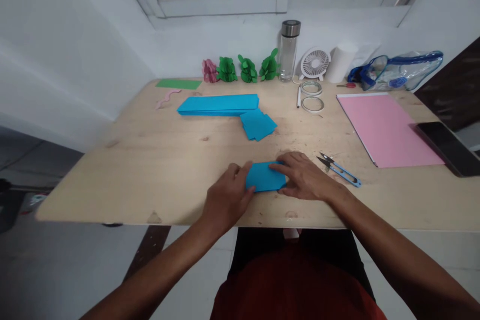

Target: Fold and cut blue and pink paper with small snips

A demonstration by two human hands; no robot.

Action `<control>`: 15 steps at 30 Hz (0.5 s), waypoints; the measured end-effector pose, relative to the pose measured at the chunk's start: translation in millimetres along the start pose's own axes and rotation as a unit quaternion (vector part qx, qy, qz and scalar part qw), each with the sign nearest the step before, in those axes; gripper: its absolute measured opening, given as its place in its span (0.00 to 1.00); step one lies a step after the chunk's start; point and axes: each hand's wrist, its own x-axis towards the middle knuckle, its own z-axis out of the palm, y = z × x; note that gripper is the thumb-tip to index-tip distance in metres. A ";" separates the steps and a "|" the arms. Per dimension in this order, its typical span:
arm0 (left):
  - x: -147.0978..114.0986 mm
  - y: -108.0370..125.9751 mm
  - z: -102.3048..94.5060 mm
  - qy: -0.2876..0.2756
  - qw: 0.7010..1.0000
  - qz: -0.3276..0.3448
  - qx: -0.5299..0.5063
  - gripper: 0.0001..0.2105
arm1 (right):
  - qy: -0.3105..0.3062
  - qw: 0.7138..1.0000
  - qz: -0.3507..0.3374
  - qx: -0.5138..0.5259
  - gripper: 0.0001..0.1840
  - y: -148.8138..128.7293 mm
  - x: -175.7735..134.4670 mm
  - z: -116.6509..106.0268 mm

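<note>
A small blue paper piece (pixel 264 177) lies near the table's front edge between my two hands. My left hand (pixel 229 194) grips its left end, thumb and fingers closed along that side. On the right end, my right hand (pixel 300 175) holds the paper with fingers on top and the thumb at the lower edge. Beyond them sit a stack of long blue paper strips (pixel 219 104) and a loose pile of smaller blue pieces (pixel 258 125). Blue-handled thread snips (pixel 340 170) lie with blades apart, just right of my right hand.
Along the wall stand green paper figures (pixel 248 69), a pink one (pixel 210 71), a glass bottle (pixel 288 52) and a small fan (pixel 315 63). Tape rolls (pixel 312 104) and a white pen (pixel 299 97) lie nearer. Pink sheets (pixel 390 132) and a phone (pixel 450 149) occupy the right side.
</note>
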 end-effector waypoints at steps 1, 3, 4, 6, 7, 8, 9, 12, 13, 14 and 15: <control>2.1 1.3 1.6 0.011 0.998 0.050 0.019 0.19 | 0.001 1.000 0.001 0.000 0.33 0.0 0.1 0.1; 8.5 4.9 6.1 0.015 0.989 0.144 0.022 0.16 | 0.005 1.000 0.003 0.000 0.33 -0.3 0.2 0.0; 12.2 6.8 8.4 0.012 0.984 0.178 0.019 0.14 | 0.005 1.000 0.003 0.000 0.33 -0.5 0.2 -0.3; 19.4 9.9 12.2 0.002 0.976 0.218 0.014 0.12 | 0.003 1.000 0.002 0.003 0.34 -1.1 0.4 -0.9; 22.3 10.9 13.4 -0.002 0.973 0.231 0.013 0.12 | 0.002 1.000 0.001 0.005 0.34 -1.3 0.4 -1.2; 24.7 11.6 14.1 -0.006 0.971 0.240 0.014 0.12 | 0.002 1.000 0.000 0.007 0.34 -1.5 0.5 -1.4; 26.4 11.9 14.4 -0.009 0.969 0.246 0.015 0.12 | 0.003 1.000 -0.001 0.009 0.34 -1.5 0.6 -1.5; 28.7 11.5 14.0 -0.015 0.967 0.254 0.016 0.12 | 0.004 1.000 0.000 0.008 0.34 -1.2 0.9 -1.4; 28.9 11.3 13.8 -0.015 0.967 0.254 0.016 0.11 | 0.004 1.000 0.001 0.006 0.34 -1.1 1.0 -1.4; 29.1 11.1 13.6 -0.015 0.967 0.254 0.017 0.10 | 0.002 1.000 0.001 0.004 0.34 -1.1 1.1 -1.5; 29.2 11.0 13.6 -0.016 0.967 0.254 0.018 0.09 | 0.000 1.000 0.001 0.002 0.34 -1.1 1.3 -1.6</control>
